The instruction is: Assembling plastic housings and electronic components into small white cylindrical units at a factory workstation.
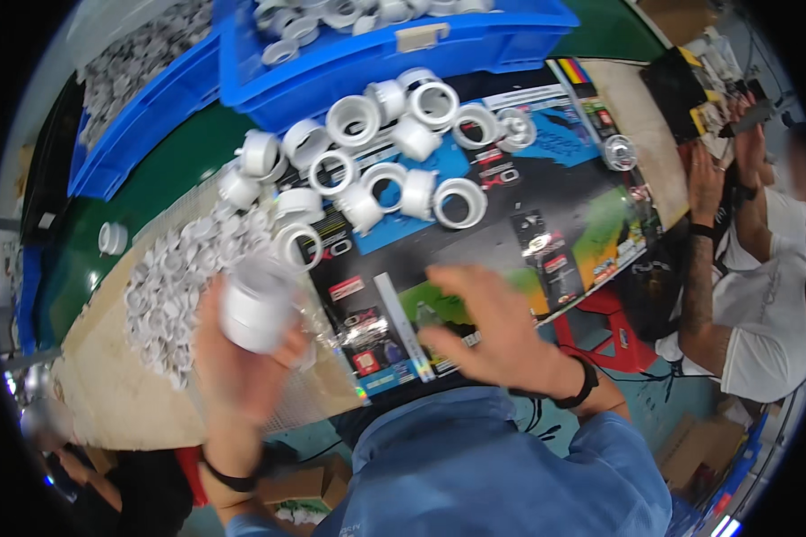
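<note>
Left hand (242, 349) fingers closed around a white plastic fitting (258, 306); right hand (488, 336) open, empty — blurred haste could drop it onto the tabletop (510, 192).

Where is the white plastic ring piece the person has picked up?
In the head view it sits in the left hand, lower left: the white fitting is held above the heap of small white caps, beside the printed mat.

White plastic ring fitting (258, 307), blurred, tilted, gripped above small white parts heap, near left table edge.
</note>
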{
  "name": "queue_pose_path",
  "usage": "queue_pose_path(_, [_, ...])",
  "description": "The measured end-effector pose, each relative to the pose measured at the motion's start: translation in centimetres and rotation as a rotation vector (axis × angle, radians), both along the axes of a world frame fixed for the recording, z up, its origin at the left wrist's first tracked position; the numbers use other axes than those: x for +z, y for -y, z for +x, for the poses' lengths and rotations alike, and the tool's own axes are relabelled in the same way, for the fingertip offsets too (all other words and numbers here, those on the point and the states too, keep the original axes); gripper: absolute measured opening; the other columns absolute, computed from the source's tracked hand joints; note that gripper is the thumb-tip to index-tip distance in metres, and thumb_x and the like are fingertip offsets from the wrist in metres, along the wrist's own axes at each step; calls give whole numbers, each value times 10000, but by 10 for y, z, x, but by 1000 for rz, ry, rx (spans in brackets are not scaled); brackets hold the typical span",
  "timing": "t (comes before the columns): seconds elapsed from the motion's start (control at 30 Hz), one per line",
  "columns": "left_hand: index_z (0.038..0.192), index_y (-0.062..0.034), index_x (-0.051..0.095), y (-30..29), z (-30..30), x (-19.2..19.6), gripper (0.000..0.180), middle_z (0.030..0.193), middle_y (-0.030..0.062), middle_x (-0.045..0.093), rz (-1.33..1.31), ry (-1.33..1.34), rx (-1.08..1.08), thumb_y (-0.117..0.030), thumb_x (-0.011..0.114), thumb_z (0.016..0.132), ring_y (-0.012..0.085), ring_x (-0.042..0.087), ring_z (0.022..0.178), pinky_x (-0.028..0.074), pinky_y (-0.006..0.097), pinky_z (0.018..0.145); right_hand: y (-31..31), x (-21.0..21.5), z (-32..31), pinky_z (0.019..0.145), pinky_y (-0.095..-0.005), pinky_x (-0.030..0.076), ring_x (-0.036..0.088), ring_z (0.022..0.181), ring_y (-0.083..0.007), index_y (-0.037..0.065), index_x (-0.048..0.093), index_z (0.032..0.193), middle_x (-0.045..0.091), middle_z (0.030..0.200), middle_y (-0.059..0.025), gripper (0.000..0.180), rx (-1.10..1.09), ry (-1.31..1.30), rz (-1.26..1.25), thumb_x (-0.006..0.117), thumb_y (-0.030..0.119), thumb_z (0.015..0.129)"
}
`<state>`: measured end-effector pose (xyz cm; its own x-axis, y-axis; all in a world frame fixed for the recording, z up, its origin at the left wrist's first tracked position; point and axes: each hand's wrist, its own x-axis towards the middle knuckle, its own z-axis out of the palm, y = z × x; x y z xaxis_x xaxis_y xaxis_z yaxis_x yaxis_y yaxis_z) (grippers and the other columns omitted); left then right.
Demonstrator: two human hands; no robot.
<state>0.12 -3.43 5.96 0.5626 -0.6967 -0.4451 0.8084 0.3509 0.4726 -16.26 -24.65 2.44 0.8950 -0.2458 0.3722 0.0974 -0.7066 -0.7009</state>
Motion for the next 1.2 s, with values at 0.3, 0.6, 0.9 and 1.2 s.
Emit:
queue_pose_path(0.3, [1135, 130, 476, -45, 125, 11, 488, 1199, 299, 561, 337, 462, 223, -303, 560, 925, 319, 642, 997, 542, 332, 807, 219, -19, -27, 854, -489, 435, 529, 1051, -408, 64, 469, 1299, 558, 1135, -222, 584, -660, -210, -1029, 696, 179, 773])
queue_pose_path(0.6, [1105, -17, 597, -43, -41, -20, 380, 1040, 116, 589, 1097, 1573, -246, -98, 719, 755, 235, 581, 872, 472, 307, 710, 249, -32, -36, 726, -384, 478, 616, 892, -319, 85, 457, 1311, 596, 1055, -192, 575, -533, -324, -792, 691, 130, 787])
queue_pose_path(0.9, [998, -8, 605, -39, -58, -47, 249, 925, 113, 536, 1028, 1208, -12, -200, 605, 838, 243, 538, 848, 435, 333, 683, 18, 12, -26, 770, -270, 475, 595, 950, -142, 19, 467, 1278, 579, 1154, -89, 627, 16, -234, 643, 767, 118, 736])
queue_pose_path(1.2, [872, -42, 530, -12, -79, -47, 278, 1207, 195, 543, 107, 5, 106, -309, 459, 907, 269, 555, 1066, 482, 406, 897, -70, -16, 4, 816, -303, 501, 610, 959, -166, -7, 433, 1309, 552, 1217, -118, 694, 446, -168, 977, 794, 48, 720])
